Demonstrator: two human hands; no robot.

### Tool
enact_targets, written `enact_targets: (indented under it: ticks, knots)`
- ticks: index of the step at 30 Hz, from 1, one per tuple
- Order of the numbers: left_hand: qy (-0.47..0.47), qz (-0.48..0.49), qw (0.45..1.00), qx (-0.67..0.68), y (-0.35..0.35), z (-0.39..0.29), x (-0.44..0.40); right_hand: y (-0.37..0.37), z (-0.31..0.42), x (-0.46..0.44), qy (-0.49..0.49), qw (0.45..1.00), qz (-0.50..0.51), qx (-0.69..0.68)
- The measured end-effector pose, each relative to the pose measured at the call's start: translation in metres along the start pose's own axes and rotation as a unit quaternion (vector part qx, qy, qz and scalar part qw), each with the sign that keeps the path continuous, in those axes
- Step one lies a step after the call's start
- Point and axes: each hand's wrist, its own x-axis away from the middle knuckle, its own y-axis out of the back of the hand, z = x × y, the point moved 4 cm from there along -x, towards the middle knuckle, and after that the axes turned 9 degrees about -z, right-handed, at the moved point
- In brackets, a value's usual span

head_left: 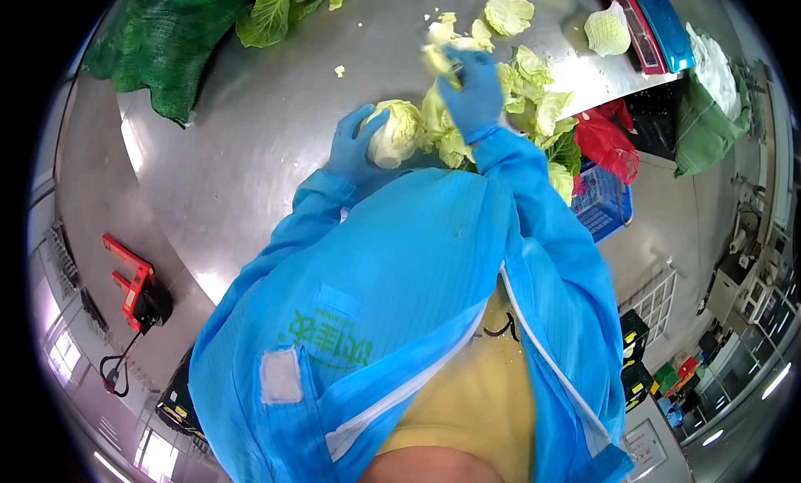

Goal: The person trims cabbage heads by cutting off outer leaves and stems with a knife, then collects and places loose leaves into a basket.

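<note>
A pale green cabbage head (399, 134) rests on the metal table near my body. My left hand (355, 145), in a blue glove, is curled around its left side. My right hand (474, 98), also gloved in blue, is raised a little to the right of the head, fingers closed on a pale cabbage leaf (436, 60). A small dark spot shows between its fingers; I cannot make out what it is. Loose cabbage leaves (524, 83) lie in a heap beyond and beside my right hand, some partly hidden by the sleeve.
A green mesh sack (179, 41) lies at the table's far left, by a greener cabbage (269, 20). Another peeled cabbage (607, 30) sits far right, near a blue and red object (651, 24). A blue basket (602, 201) and red bag (607, 145) are by the right edge.
</note>
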Motion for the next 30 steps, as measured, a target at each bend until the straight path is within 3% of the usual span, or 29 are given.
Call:
enact_targets:
  ticks: [1, 2, 4, 8, 10, 11, 13, 14, 16, 17, 20, 21, 22, 25, 30]
  knots:
    - [0.001, -0.001, 1.0, 0.0, -0.002, 0.0, 0.002, -0.007, 0.014, 0.01, -0.026, 0.993, 0.072, -0.09]
    - [0.004, -0.01, 1.0, -0.001, -0.003, 0.001, 0.004, -0.011, 0.022, 0.015, -0.025, 0.993, 0.073, -0.09]
    - [0.005, -0.019, 1.0, -0.003, -0.006, 0.003, 0.006, -0.028, 0.03, 0.025, 0.015, 0.97, 0.239, 0.031]
    - [0.007, -0.002, 1.0, -0.026, -0.007, 0.004, 0.005, -0.038, 0.019, 0.022, 0.006, 0.963, 0.264, 0.057]
    - [0.004, 0.01, 1.0, -0.027, -0.006, 0.0, 0.005, -0.033, 0.029, 0.021, 0.109, 0.969, 0.217, 0.054]
    - [0.004, 0.007, 1.0, -0.024, -0.006, -0.002, 0.003, -0.031, 0.031, 0.021, 0.108, 0.969, 0.217, 0.056]
    - [0.006, -0.001, 1.0, -0.021, -0.005, -0.01, -0.006, -0.021, 0.027, 0.015, -0.019, 0.993, 0.115, 0.024]
    - [0.024, -0.002, 1.0, -0.013, -0.002, -0.014, -0.008, -0.019, 0.021, 0.012, -0.019, 0.992, 0.119, 0.025]
    - [0.044, -0.001, 0.999, -0.008, 0.001, -0.016, -0.005, -0.004, 0.005, -0.001, -0.058, 0.998, 0.01, -0.038]
    - [0.047, 0.0, 0.999, -0.003, -0.001, -0.014, -0.004, -0.004, 0.002, 0.0, -0.057, 0.998, 0.009, -0.039]
    - [0.039, 0.0, 0.999, -0.005, -0.005, -0.011, -0.005, 0.001, -0.003, 0.014, -0.075, 0.993, 0.042, -0.084]
    - [0.03, 0.002, 0.999, -0.014, -0.006, -0.011, -0.005, 0.001, 0.002, 0.019, -0.091, 0.985, 0.121, -0.083]
    - [0.03, 0.002, 0.999, -0.013, -0.006, -0.011, -0.005, 0.002, 0.002, 0.022, -0.091, 0.985, 0.121, -0.082]
    - [0.03, -0.006, 1.0, -0.004, -0.005, -0.01, -0.005, -0.008, 0.016, 0.031, 0.02, 0.959, 0.276, -0.059]
    - [0.016, -0.003, 1.0, 0.025, -0.007, -0.003, -0.003, -0.015, 0.003, 0.033, 0.072, 0.958, 0.261, -0.098]
